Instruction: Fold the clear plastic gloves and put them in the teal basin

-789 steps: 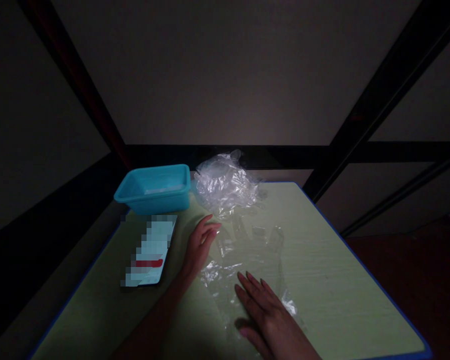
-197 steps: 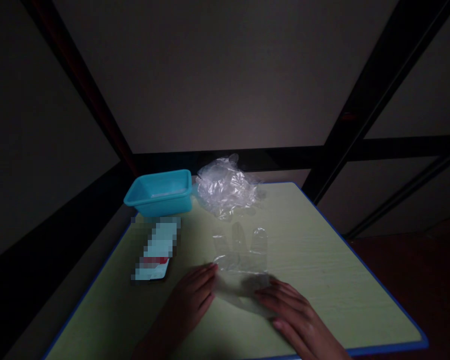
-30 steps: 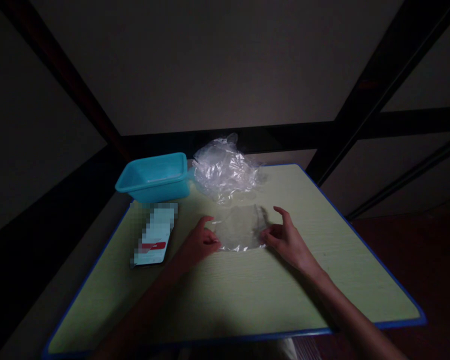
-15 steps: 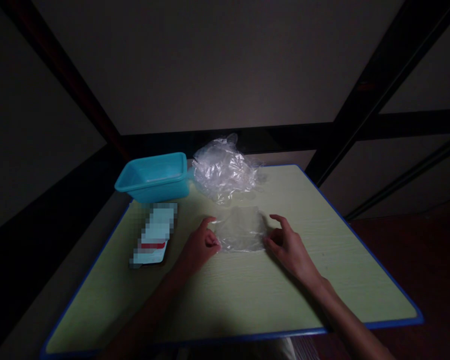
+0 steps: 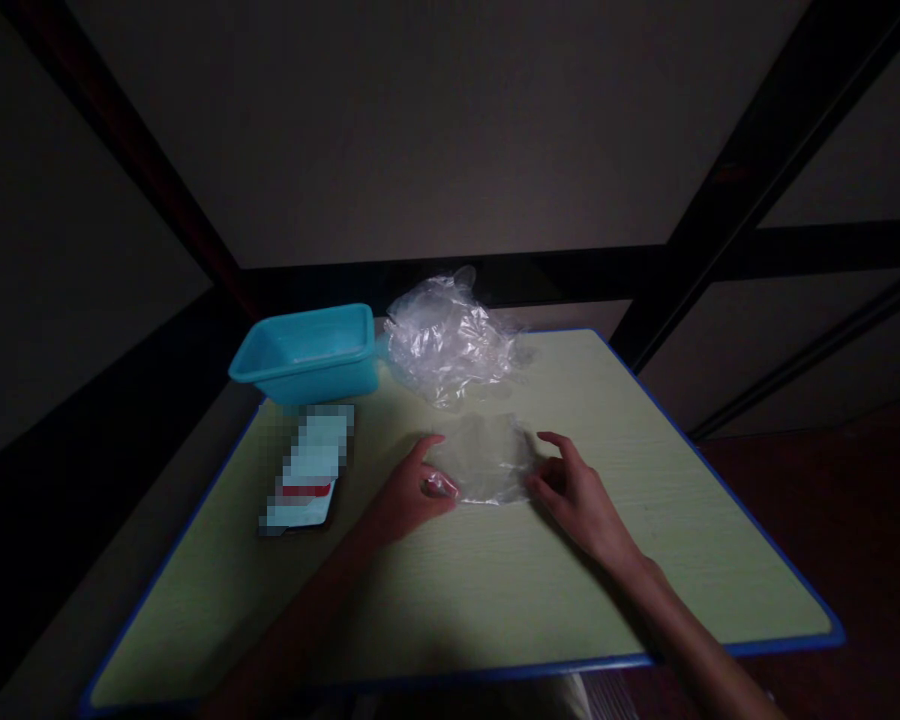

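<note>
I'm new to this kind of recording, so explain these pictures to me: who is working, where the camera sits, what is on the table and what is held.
There is no robot here: a person works with two bare hands. Every picture comes from one camera on the person's head, looking forward and down.

In the current one, the left hand and the right hand appear to pinch opposite sides of a thin clear plastic piece, low over the pale table. Beyond it lies a heap of crumpled clear plastic. At the far left stands a blue tub, and nearer lies a phone, its screen lit and partly blurred out.
</note>
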Demonstrator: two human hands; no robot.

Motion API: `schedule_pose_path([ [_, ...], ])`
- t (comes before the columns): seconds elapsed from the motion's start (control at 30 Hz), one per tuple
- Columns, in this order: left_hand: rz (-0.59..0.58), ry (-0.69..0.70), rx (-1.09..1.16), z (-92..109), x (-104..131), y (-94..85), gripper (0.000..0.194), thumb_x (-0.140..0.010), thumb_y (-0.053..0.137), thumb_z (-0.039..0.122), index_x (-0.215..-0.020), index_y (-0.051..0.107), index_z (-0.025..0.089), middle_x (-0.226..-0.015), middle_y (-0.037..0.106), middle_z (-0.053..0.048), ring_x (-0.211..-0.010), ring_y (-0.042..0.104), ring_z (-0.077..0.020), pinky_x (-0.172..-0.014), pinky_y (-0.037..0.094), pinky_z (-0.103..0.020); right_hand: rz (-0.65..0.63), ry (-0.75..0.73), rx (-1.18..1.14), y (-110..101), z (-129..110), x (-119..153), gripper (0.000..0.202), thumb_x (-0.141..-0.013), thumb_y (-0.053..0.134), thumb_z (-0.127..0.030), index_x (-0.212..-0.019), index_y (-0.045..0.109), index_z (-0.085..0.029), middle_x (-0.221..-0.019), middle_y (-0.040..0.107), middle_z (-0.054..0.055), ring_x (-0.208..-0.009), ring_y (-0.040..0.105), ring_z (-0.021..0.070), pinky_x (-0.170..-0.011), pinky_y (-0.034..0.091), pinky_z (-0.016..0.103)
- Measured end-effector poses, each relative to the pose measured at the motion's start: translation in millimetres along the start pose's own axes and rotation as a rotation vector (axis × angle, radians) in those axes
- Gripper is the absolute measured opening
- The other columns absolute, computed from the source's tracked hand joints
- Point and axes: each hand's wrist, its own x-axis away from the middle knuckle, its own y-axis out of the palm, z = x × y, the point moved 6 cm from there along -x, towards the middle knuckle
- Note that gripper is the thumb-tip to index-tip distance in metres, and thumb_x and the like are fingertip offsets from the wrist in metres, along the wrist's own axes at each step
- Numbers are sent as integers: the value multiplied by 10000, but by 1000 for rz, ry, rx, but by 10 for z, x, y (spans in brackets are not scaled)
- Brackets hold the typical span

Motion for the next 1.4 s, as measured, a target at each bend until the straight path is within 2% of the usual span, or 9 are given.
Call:
schedule_pose_path([
  [0.17, 1, -1, 2, -48, -22, 55, 790, -560, 647, 35, -1281, 341, 143, -643, 666, 50, -658, 644, -166, -658, 468, -270, -2, 8, 5, 7, 7, 5, 486, -746, 455, -304, -1196, 392, -132, -614, 565, -17, -535, 530, 179, -526, 393, 296],
  [0.37, 36, -5, -66, -73, -35, 53, 741, -580, 646, 68, -1265, 372, 122, -618, 633, 57, -627, 620, -161, -643, 465, -271, -5, 14, 11, 4, -13, 7, 489, -740, 446, -321, -1187, 391, -128, -625, 566, -6, -545, 527, 187, -536, 387, 303],
  [0.67, 23, -2, -86, -46, -31, 50, 715, -584, 634, 80, -1253, 389, 127, -619, 628, 57, -634, 635, -171, -637, 465, -273, 6, 3, 37, -13, -49, 19, 469, -753, 440, -296, -1189, 388, -130, -623, 568, -10, -544, 529, 184, -537, 391, 294],
  [0.8, 48, -1, -78, -18, 11, -23, 767, -565, 655, 111, -1273, 358, 125, -671, 657, 39, -641, 623, -167, -656, 467, -283, 21, -27, 23, -26, -64, 45, 466, -762, 453, -277, -1199, 389, -129, -631, 578, -8, -547, 536, 178, -535, 402, 286],
  [0.93, 177, 2, -81, -29, 107, -203, 752, -553, 655, 148, -1251, 374, 133, -669, 638, 51, -627, 584, -149, -637, 453, -268, 44, -38, 23, -43, -64, 84, 466, -771, 464, -277, -1204, 399, -116, -643, 582, 2, -556, 539, 177, -537, 414, 288],
  [1.03, 228, 4, -104, -50, 173, -287, 717, -558, 638, 156, -1231, 391, 138, -634, 618, 70, -593, 557, -134, -626, 439, -259, 53, -28, 41, -46, -54, 101, 468, -776, 463, -282, -1206, 403, -108, -637, 571, 0, -545, 526, 174, -532, 407, 287],
  [1.4, 246, 8, -170, -140, 151, -293, 678, -581, 640, 162, -1217, 406, 139, -575, 585, 91, -551, 540, -130, -576, 419, -249, 61, -43, 106, -34, -50, 117, 467, -784, 425, -281, -1209, 403, -90, -589, 545, -14, -504, 499, 171, -512, 375, 286],
])
